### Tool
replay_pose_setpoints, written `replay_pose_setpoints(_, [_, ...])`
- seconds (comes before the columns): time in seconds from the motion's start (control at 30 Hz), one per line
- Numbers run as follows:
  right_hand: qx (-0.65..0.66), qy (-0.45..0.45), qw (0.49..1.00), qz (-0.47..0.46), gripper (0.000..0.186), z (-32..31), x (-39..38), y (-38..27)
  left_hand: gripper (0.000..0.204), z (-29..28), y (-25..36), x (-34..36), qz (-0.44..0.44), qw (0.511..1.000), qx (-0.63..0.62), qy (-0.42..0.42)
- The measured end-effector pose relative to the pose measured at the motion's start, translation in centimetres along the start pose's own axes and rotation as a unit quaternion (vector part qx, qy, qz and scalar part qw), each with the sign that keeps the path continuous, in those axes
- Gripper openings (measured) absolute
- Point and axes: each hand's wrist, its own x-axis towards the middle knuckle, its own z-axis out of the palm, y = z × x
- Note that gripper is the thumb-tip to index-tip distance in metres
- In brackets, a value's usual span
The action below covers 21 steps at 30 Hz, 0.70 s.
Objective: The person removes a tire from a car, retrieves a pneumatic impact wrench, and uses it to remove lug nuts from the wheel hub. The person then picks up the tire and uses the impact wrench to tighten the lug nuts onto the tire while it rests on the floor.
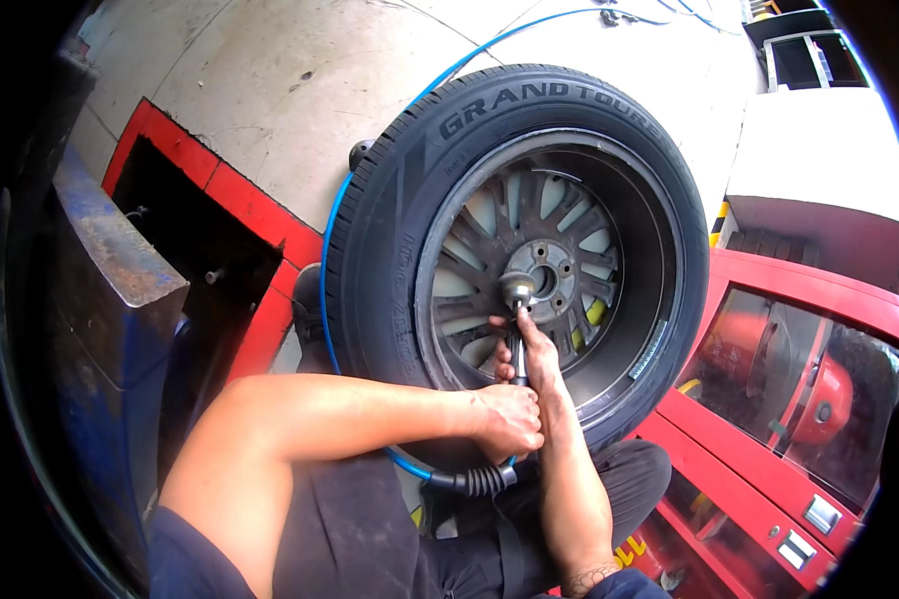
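Observation:
A black tyre (380, 250) on a multi-spoke wheel rim (634, 250) stands in front of me, tilted so the inside of the rim faces me. My right hand (534, 354) is closed around the slim neck of an air grinder (516, 364). Its round metallic head (516, 288) is in front of the hub (546, 280), just left of the centre hole; whether it touches cannot be seen. Below, my left hand (507, 421) is wrapped round the grinder's rear body. A black ribbed sleeve (474, 481) and blue air hose (410, 462) hang under that hand.
The hose runs behind the tyre's left side and across the pale floor (260, 70). A red-framed floor recess (180, 155) and a worn metal block (120, 250) lie left. To the right stands a red cabinet (749, 449) with glass panels. My bent legs (360, 529) are below.

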Motion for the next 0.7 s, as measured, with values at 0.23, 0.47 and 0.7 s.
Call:
replay_pose_setpoints(0.23, [0.013,-0.004,1.000,-0.004,0.049,1.2,0.5,-2.0,0.019,-0.7,-0.9,-0.2,-0.012,0.997,0.007,0.079])
replay_pose_setpoints(0.47, [0.015,0.012,1.000,-0.015,0.052,1.0,0.8,-1.4,0.020,-0.5,-0.6,-0.5,-0.008,0.998,-0.003,0.056])
replay_pose_setpoints(0.7, [0.011,0.011,1.000,-0.010,0.053,1.2,0.9,-1.1,0.020,-1.0,-0.5,-0.5,-0.016,0.999,0.003,0.029])
